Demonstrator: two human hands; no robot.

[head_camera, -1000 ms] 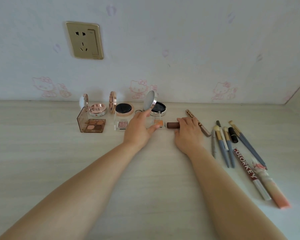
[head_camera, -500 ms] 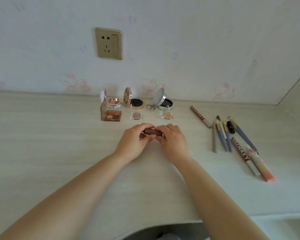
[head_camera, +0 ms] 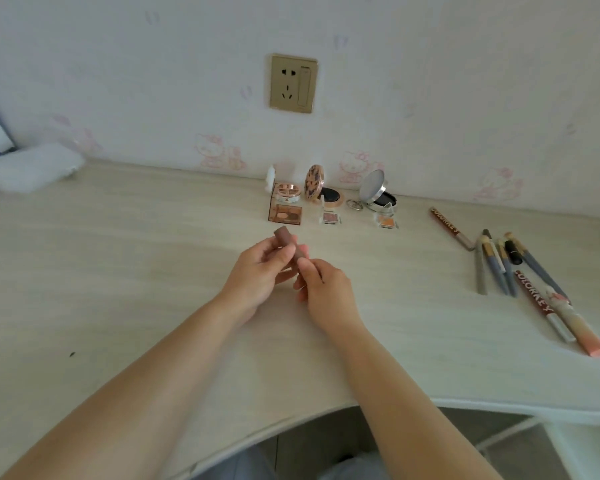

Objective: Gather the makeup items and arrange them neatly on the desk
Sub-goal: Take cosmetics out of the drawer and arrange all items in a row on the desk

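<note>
Brown lipstick tube (head_camera: 289,247): held above the desk (head_camera: 118,271), tilted, upper end toward the wall. Left hand (head_camera: 262,274) grips its middle, fingers curled round it; right hand (head_camera: 321,287) pinches the lower end between thumb and fingertips, though motion blur leaves the exact contact unclear.

Desk: pale wood-grain top with a curved near edge. Wall: pale paper with faint pink cat prints; brass socket plate (head_camera: 293,83) above the items. White fluffy object (head_camera: 28,169) at far left.

Row by the wall, all lids open:
- square eyeshadow palette (head_camera: 285,213), brown pans
- round rose-gold compact (head_camera: 287,191)
- patterned-lid compact (head_camera: 326,192), dark pan
- silver compact (head_camera: 378,194), dark pan
- two small clear pots (head_camera: 331,217), pinkish and orange

Right: pencils and brushes (head_camera: 499,265) lying loosely side by side.
</note>
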